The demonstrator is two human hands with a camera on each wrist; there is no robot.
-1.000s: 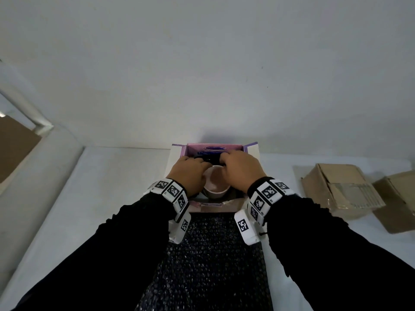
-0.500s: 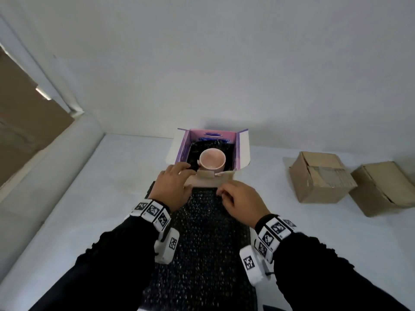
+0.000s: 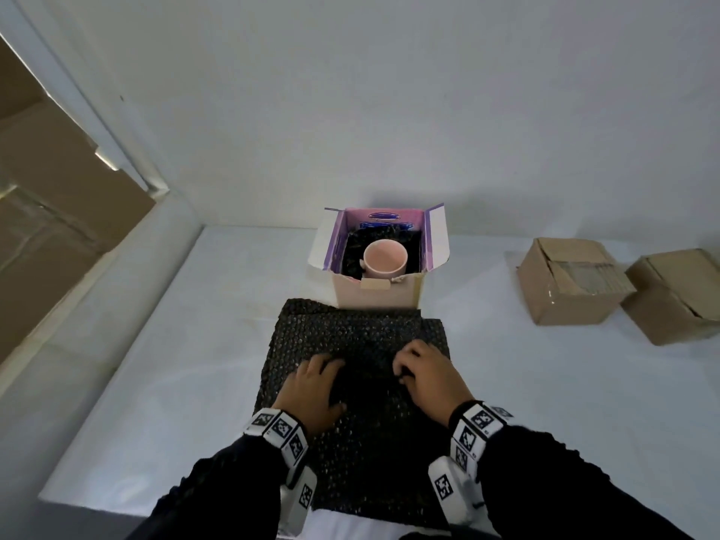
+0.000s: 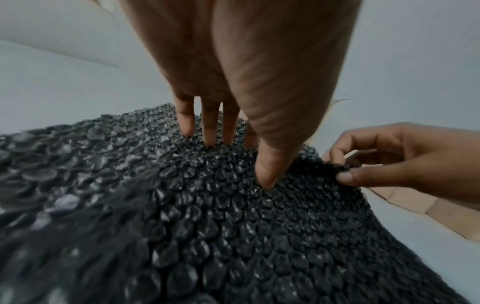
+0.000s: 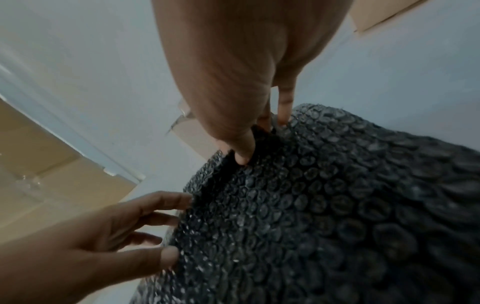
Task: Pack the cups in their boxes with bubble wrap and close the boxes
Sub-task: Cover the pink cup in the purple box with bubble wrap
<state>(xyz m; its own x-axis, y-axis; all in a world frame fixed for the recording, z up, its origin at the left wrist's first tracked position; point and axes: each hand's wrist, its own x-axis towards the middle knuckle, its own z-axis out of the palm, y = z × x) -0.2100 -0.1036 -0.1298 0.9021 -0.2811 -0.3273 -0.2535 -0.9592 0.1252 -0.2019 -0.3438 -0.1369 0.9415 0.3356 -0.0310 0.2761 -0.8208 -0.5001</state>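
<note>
Words to read: none.
Open purple and white cardboard box [image 3: 374,300]: a blue oval mark [image 3: 383,217] on its back flap, too blurry to read.
White wrist bands [image 3: 278,428]: black and white square code marks, no letters.

Bare bench [image 3: 156,364] lies free left of the bubble wrap [image 3: 362,329], the open box [image 3: 376,296] blocks straight ahead, and a taped carton [image 3: 565,302] and second carton [image 3: 670,317] crowd the right.
</note>
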